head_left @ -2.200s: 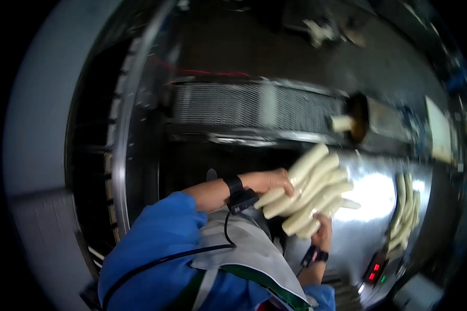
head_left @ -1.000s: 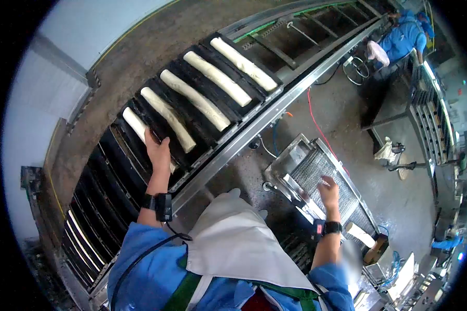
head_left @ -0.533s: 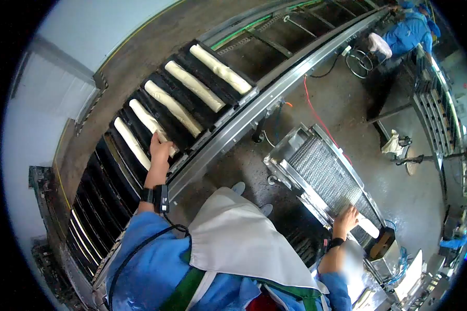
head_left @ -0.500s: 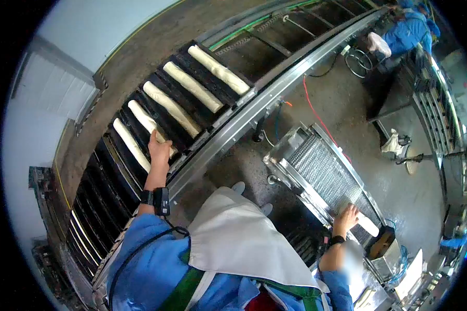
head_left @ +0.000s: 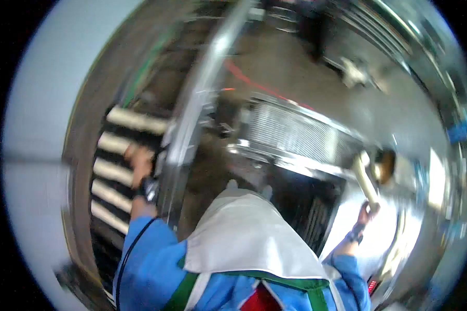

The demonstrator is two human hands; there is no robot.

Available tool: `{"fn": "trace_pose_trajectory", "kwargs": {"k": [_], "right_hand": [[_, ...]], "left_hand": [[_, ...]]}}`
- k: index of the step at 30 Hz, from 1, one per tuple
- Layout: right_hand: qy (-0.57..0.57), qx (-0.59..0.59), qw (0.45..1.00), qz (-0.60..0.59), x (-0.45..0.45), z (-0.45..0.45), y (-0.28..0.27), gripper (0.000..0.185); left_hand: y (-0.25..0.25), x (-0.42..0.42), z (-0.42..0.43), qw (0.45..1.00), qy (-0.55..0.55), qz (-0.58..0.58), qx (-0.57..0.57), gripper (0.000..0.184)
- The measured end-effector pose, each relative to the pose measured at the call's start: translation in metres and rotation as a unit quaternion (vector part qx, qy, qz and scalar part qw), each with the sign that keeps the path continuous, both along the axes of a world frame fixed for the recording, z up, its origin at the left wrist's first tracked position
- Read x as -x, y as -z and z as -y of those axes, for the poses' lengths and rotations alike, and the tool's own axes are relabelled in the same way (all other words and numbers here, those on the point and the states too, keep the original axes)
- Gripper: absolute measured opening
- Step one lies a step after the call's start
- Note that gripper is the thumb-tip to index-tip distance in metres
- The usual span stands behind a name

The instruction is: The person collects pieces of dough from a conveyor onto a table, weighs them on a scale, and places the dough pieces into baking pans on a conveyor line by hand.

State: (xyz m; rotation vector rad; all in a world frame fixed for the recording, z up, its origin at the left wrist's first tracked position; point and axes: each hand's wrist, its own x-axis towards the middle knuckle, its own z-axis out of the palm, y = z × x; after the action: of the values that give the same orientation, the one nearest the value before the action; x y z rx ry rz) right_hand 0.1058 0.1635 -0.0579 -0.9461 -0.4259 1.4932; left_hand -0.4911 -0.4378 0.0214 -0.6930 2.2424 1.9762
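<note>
The view is smeared by motion. On the left, my left hand [head_left: 139,159] is over the black trays, close to a pale dough roll [head_left: 114,143]; its fingers are too blurred to read. Several more dough rolls, such as one [head_left: 111,196] lower down, lie in the trays. My right hand [head_left: 368,211] is closed round the lower end of another dough roll [head_left: 365,179], lifted above the edge of the steel table [head_left: 342,225], its upper end beside the mesh conveyor [head_left: 301,132].
A long metal rail [head_left: 202,88] runs between the trays and the mesh conveyor. A metal machine outlet [head_left: 392,168] stands at the conveyor's right end. More dough [head_left: 397,243] lies on the steel table at the right. A red hose [head_left: 254,83] crosses the floor.
The view has swung towards the right. My right hand has moved from the mesh conveyor to the steel table's side, with a dough roll in it. My left hand remains over the trays.
</note>
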Motion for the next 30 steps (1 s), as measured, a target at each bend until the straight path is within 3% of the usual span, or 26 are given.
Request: {"fn": "trace_pose_trajectory", "kwargs": {"k": [1, 2, 3, 5, 6, 7, 9, 11, 12, 14, 16, 17, 18, 21, 22, 25, 26, 27, 28, 30], "right_hand": [[-0.032, -0.061, 0.970, 0.235, -0.024, 0.038, 0.003, 0.036], [-0.040, -0.074, 0.813, 0.576, -0.044, 0.079, 0.001, 0.037], [0.011, -0.065, 0.643, 0.763, -0.062, 0.121, -0.003, 0.038], [-0.026, -0.026, 0.712, 0.701, -0.069, 0.170, -0.004, 0.034], [-0.078, -0.052, 0.593, 0.800, -0.050, 0.202, -0.045, 0.034], [-0.010, 0.009, 0.767, 0.642, -0.065, 0.209, -0.019, 0.027], [0.014, 0.070, 0.789, 0.610, -0.084, 0.234, 0.009, 0.026], [0.211, 0.123, 0.938, 0.246, -0.074, 0.237, -0.005, 0.064], [0.338, 0.124, 0.930, 0.074, -0.068, 0.239, -0.012, 0.086], [0.357, 0.155, 0.913, 0.119, -0.058, 0.242, -0.044, 0.085], [0.399, 0.120, 0.899, 0.136, -0.068, 0.250, -0.028, 0.080], [0.423, 0.083, 0.887, 0.163, -0.077, 0.255, -0.021, 0.074], [0.437, 0.084, 0.882, 0.157, -0.081, 0.258, -0.023, 0.074], [0.388, 0.155, 0.835, 0.359, -0.083, 0.252, -0.043, 0.047], [0.395, 0.153, 0.834, 0.353, -0.080, 0.244, -0.049, 0.047], [0.286, 0.109, 0.811, 0.498, -0.064, 0.204, -0.063, 0.039], [0.222, 0.146, 0.865, 0.426, -0.052, 0.188, -0.070, 0.036], [0.186, 0.068, 0.842, 0.501, -0.041, 0.166, -0.059, 0.034], [0.127, 0.024, 0.853, 0.506, -0.027, 0.142, -0.050, 0.033], [0.018, -0.057, 0.837, 0.544, 0.017, 0.097, -0.053, 0.033]], "left_hand": [[-0.001, 0.000, 0.005, 1.000, 0.016, -0.014, -0.001, 0.049], [0.001, 0.000, 0.013, 0.999, 0.023, -0.025, 0.008, 0.049], [0.002, 0.004, 0.021, 0.998, 0.029, -0.038, 0.028, 0.048], [0.000, 0.014, 0.035, 0.994, 0.014, -0.072, 0.083, 0.047], [-0.003, 0.019, 0.039, 0.989, 0.005, -0.095, 0.112, 0.047], [-0.009, 0.022, 0.037, 0.983, -0.003, -0.122, 0.139, 0.046], [-0.020, 0.031, 0.026, 0.970, -0.001, -0.176, 0.166, 0.046], [-0.030, 0.038, -0.004, 0.959, 0.028, -0.224, 0.174, 0.046], [-0.033, 0.039, -0.029, 0.951, 0.065, -0.244, 0.176, 0.047], [-0.062, 0.027, -0.110, 0.937, 0.129, -0.203, 0.254, 0.049], [-0.067, 0.019, -0.159, 0.921, 0.221, -0.267, 0.180, 0.048], [-0.071, 0.006, -0.184, 0.941, 0.248, -0.220, 0.073, 0.046], [-0.069, -0.003, -0.205, 0.929, 0.290, -0.218, 0.075, 0.045], [-0.049, -0.031, -0.248, 0.810, 0.417, -0.352, 0.216, 0.048], [-0.047, -0.040, -0.262, 0.833, 0.443, -0.263, 0.201, 0.047], [-0.049, -0.085, -0.287, 0.692, 0.547, -0.386, 0.269, 0.045], [-0.053, -0.099, -0.288, 0.647, 0.590, -0.374, 0.304, 0.048], [-0.043, -0.098, -0.287, 0.600, 0.656, -0.345, 0.299, 0.049], [-0.032, -0.096, -0.284, 0.549, 0.717, -0.317, 0.291, 0.051], [-0.044, -0.116, -0.286, 0.548, 0.791, -0.027, 0.268, 0.050]]}}
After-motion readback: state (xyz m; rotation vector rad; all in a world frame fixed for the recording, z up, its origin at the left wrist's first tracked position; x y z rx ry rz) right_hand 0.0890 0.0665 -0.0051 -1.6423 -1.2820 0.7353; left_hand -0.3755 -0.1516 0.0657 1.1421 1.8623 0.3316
